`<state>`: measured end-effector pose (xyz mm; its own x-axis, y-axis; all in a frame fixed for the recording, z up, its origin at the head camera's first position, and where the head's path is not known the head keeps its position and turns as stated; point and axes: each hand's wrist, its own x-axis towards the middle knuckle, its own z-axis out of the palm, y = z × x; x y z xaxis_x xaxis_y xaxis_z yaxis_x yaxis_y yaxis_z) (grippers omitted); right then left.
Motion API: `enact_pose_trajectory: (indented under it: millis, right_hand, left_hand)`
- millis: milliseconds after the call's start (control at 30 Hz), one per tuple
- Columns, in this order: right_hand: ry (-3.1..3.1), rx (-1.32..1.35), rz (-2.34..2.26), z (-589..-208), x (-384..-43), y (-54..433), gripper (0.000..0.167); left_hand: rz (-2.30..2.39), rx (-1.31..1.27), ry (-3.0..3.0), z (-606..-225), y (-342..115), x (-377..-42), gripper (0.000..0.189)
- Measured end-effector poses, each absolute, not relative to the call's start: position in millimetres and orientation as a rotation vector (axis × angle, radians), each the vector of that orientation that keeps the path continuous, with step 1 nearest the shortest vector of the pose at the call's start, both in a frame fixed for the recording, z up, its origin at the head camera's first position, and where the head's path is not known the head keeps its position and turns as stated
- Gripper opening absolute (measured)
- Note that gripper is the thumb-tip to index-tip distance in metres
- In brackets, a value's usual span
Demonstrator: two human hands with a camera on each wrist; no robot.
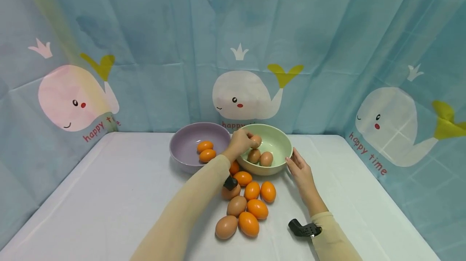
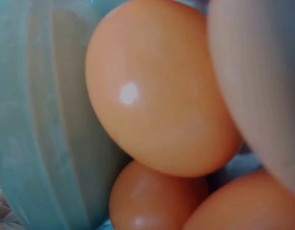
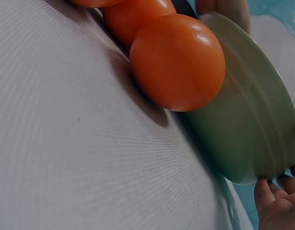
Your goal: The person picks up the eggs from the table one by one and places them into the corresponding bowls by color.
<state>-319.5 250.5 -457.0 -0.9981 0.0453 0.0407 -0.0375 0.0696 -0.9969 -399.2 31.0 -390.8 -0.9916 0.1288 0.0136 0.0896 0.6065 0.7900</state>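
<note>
My left hand (image 1: 240,143) reaches over the left rim of the light green bowl (image 1: 278,143) and pinches a brown egg (image 1: 256,141) between thumb and fingers. Two more brown eggs (image 1: 266,159) lie inside that bowl, just below the held one. The fingertips of my right hand (image 1: 302,174) touch the green bowl's right side, the fingers fairly straight. In the right wrist view, these fingertips (image 3: 265,189) meet the bowl's outer wall (image 3: 248,129). The left wrist view is filled by eggs (image 2: 157,91) close up beside a bowl wall (image 2: 41,115); the left hand's grip is hidden there.
A purple bowl (image 1: 182,147) with two orange eggs (image 1: 207,155) stands left of the green one. In front of the bowls, several orange eggs (image 1: 257,209) and brown eggs (image 1: 226,227) lie loose on the white table (image 1: 127,196). A whale-print curtain (image 1: 164,50) hangs behind.
</note>
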Motion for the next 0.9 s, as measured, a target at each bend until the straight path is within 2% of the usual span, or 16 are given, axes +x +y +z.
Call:
enact_pose_trajectory:
  millis: [667,900]
  right_hand:
    - [-2.246,-0.015,2.104,-458.1,-320.2,250.6,0.067]
    - [-2.258,-0.017,2.094,-457.1,-319.2,250.9,0.068]
  left_hand:
    - [1.194,0.26,2.804,-389.9,31.9,-400.5,0.033]
    - [1.083,0.287,2.828,-388.9,34.0,-400.1,0.026]
